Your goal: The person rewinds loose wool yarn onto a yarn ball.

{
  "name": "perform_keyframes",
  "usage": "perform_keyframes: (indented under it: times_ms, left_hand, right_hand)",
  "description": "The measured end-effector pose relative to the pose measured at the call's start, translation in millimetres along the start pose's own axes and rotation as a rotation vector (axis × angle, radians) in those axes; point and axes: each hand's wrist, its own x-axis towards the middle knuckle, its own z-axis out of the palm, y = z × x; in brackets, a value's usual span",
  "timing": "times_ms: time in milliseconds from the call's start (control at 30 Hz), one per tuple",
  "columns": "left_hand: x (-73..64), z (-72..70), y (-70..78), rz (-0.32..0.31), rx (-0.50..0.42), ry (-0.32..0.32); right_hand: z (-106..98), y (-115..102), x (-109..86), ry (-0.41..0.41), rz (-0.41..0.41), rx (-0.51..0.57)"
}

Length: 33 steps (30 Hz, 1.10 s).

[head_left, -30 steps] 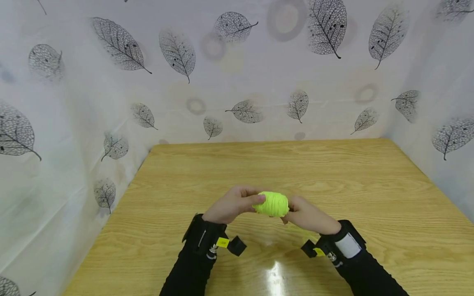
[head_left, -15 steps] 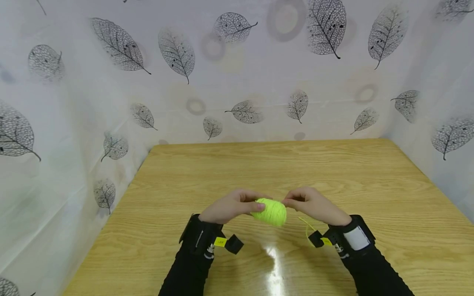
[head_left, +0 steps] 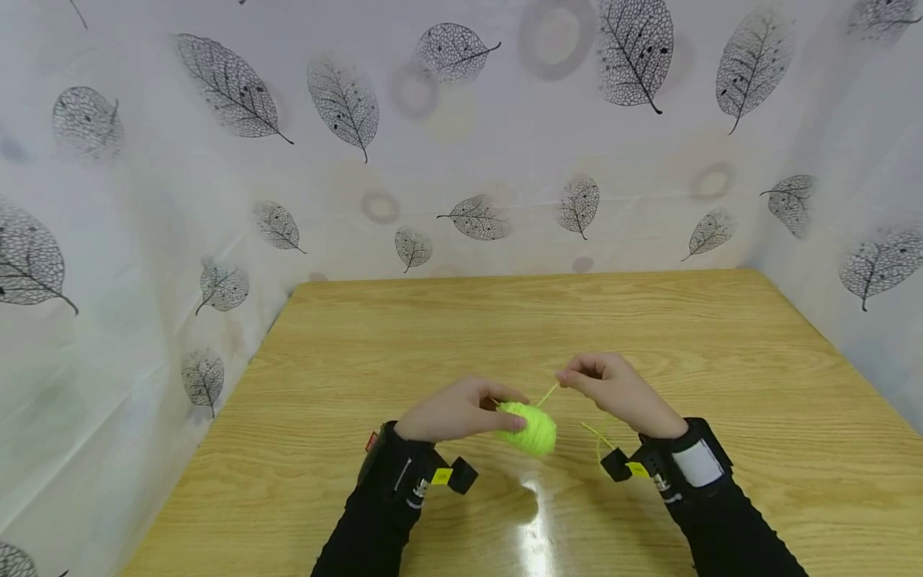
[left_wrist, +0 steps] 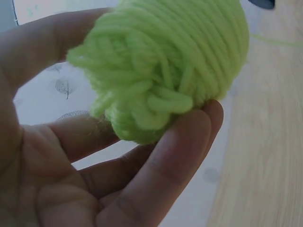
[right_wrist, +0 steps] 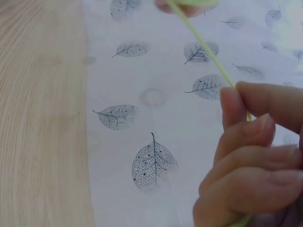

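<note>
My left hand (head_left: pixel 465 410) grips a neon-yellow ball of yarn (head_left: pixel 535 433) above the table, thumb on its near side. Up close in the left wrist view, the ball (left_wrist: pixel 189 42) shows its wound strands and a tangled end facing the palm. To the right and slightly higher, my right hand (head_left: pixel 613 389) pinches a yarn strand (head_left: pixel 548 394) that runs taut from the ball. In the right wrist view this strand (right_wrist: pixel 208 49) passes between thumb and index finger, the other fingers curled. A loose tail of yarn (head_left: pixel 598 437) hangs below the right hand, by the wrist camera.
Both hands are over a wood-grain table (head_left: pixel 404 336). A white curtain (head_left: pixel 497 160) with leaf prints stands behind it and along both sides. Black wrist straps with small cameras (head_left: pixel 461 476) sit on both forearms. A small red-edged item (head_left: pixel 371 441) shows beside the left wrist.
My right hand has moved away from the ball, up and to the right, drawing out a strand. The ball has tilted and sunk slightly in my left hand.
</note>
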Motion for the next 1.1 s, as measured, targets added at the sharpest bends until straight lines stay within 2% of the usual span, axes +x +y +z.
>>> perform_keyframes:
  times_ms: [233, 367, 667, 767, 900, 1100]
  left_hand:
    - [3.9, 3.3, -4.1, -0.049, 0.147, 0.044]
    - [6.3, 4.9, -6.8, -0.067, 0.202, 0.085]
    - [10.5, 5.1, -13.3, -0.092, 0.225, 0.216]
    - [11.6, 4.6, -15.5, -0.100, 0.217, 0.285]
    - [13.2, 3.6, -18.6, -0.119, 0.159, 0.406]
    - [17.7, 1.2, -22.4, -0.117, -0.006, 0.627]
  right_hand:
    - [-0.4, -6.0, -3.6, 0.046, 0.015, 0.048]
    - [-2.0, -11.0, -7.2, 0.058, 0.011, 0.119]
    - [-2.3, -24.3, -19.0, 0.092, -0.124, 0.213]
    - [-0.7, -28.4, -22.4, 0.091, -0.167, 0.229]
    - [2.0, -34.3, -27.2, 0.073, -0.229, 0.220]
    - [9.6, -40.9, -32.7, 0.038, -0.273, 0.063]
